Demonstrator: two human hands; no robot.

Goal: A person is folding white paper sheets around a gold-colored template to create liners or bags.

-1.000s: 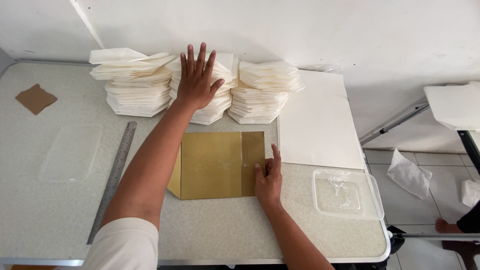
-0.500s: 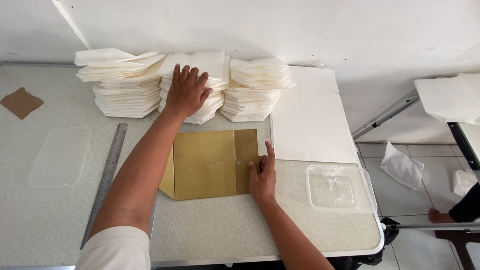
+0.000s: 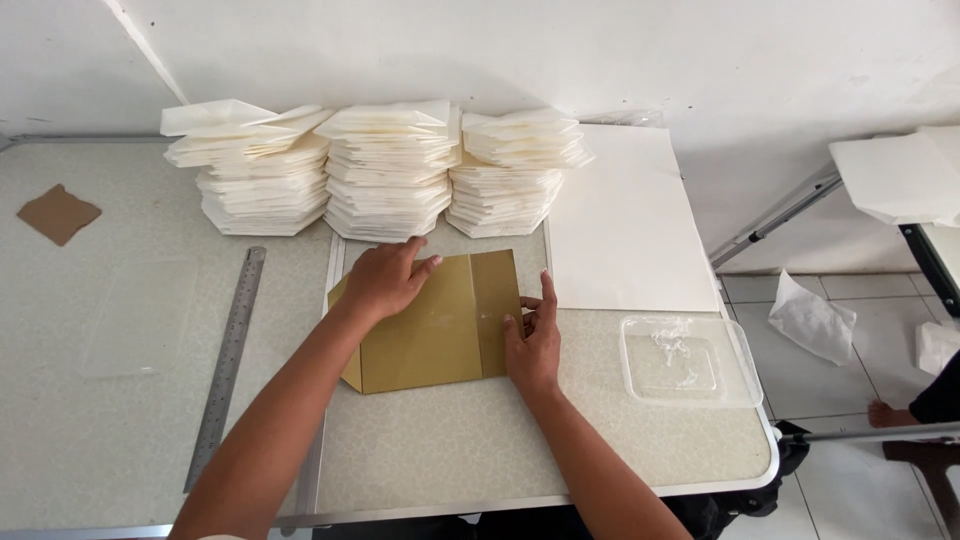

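Note:
A gold-coloured folded paper sheet (image 3: pixel 440 330) lies flat on the speckled table (image 3: pixel 450 450) in front of me. My left hand (image 3: pixel 385 278) rests palm down on the sheet's upper left part, fingers spread. My right hand (image 3: pixel 533 340) presses on the sheet's right edge, beside a folded flap, with thumb and fingers apart. Neither hand grips anything. Behind the sheet stand three stacks of folded white paper pieces (image 3: pixel 390 170), close to the wall.
A steel ruler (image 3: pixel 228 360) lies to the left of the sheet. A large white sheet (image 3: pixel 625 220) lies at the right, with a clear plastic container (image 3: pixel 685 360) in front of it. A brown card scrap (image 3: pixel 58 213) sits far left. Another person's foot (image 3: pixel 885 412) shows at right.
My left hand has come back from the middle white stack and now lies on the gold sheet. My right hand has stayed at the sheet's right edge.

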